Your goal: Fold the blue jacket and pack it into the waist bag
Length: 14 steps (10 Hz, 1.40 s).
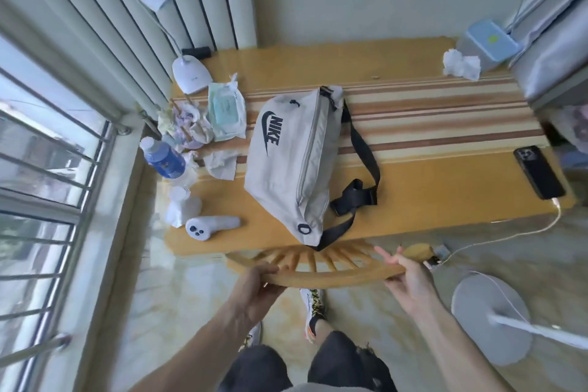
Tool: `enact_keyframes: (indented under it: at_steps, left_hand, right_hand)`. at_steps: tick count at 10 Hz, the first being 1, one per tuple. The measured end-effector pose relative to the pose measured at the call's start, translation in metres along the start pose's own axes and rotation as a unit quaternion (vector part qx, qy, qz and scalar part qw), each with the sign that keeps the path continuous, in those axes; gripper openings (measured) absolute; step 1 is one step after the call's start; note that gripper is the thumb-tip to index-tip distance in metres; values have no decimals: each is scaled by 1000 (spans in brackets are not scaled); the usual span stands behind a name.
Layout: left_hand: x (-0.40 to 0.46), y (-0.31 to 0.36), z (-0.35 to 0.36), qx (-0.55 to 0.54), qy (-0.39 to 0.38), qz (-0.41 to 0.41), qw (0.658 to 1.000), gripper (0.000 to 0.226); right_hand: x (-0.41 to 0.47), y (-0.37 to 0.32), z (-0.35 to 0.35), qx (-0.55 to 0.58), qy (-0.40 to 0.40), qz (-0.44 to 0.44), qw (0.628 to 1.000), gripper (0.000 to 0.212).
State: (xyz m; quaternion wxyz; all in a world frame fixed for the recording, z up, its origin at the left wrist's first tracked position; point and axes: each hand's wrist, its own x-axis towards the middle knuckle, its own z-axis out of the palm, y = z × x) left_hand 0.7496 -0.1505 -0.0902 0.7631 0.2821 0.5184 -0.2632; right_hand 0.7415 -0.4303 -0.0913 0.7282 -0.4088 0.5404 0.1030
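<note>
The tabletop (429, 188) fills the middle of the view, its near edge running left to right just beyond the curved top rail of a wooden chair (318, 275) tucked against it. The waist bag (286, 169) lies flat near the centre, its long axis running from the far side toward the near edge, zipper shut along its length, the lower end and black strap (362, 149) hanging slightly over the rim. It lies straight ahead of both hands, roughly between them, perhaps a shade nearer the left. The blue jacket is nowhere in view, so fetching it looks like the first step. Open room lies right of the bag, toward the phone (539, 172); the left side is crowded with tissues, a bottle (164, 157) and a white controller (211, 226). The left hand (259, 288) is closed around the chair rail; the right hand (405, 280) pinches the rail loosely, its fingers partly spread.
</note>
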Motion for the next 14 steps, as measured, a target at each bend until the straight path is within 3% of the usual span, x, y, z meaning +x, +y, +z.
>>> enact_keyframes:
  at_steps: [2, 3, 4, 5, 6, 7, 8, 9, 10, 11, 12, 13, 14]
  left_hand:
    - [21, -27, 23, -16, 40, 19, 999, 28]
    - [22, -28, 28, 28, 64, 25, 997, 21]
    - [19, -23, 27, 133, 97, 38, 986, 6]
    - [17, -19, 25, 193, 136, 49, 970, 23]
    - [10, -19, 26, 231, 190, 96, 949, 23]
    - [7, -20, 22, 335, 247, 154, 896, 39]
    - [3, -17, 15, 479, 262, 227, 807, 79]
    - [2, -12, 7, 657, 240, 385, 602, 77]
    - [11, -16, -2, 750, 170, 460, 444, 44]
    - [9, -26, -6, 826, 107, 432, 345, 35]
    - [4, -29, -9, 859, 96, 406, 296, 40]
    - [-4, -27, -7, 868, 92, 402, 277, 46]
    - [-1, -26, -9, 865, 74, 429, 250, 52]
  right_hand:
    - [40, -23, -21, 11, -22, 18, 1000, 72]
    - [46, -23, -27, 26, -39, 31, 998, 52]
    - [45, -26, -27, -6, -45, 31, 999, 52]
    - [45, -30, -24, -96, 13, 22, 995, 48]
    - [37, -30, -21, -193, 115, -48, 973, 27]
    - [20, -27, -17, -335, 170, -143, 916, 43]
    - [9, -23, -19, -472, 156, -244, 833, 77]
    - [3, -13, -22, -640, 130, -324, 684, 53]
    - [5, 3, -31, -737, 87, -383, 549, 42]
    - [3, 18, -33, -774, 24, -398, 491, 59]
    - [-2, 22, -28, -798, 31, -394, 454, 56]
    - [-18, 9, -13, -800, 5, -327, 502, 49]
    - [-37, -15, 3, -718, -36, -329, 612, 30]
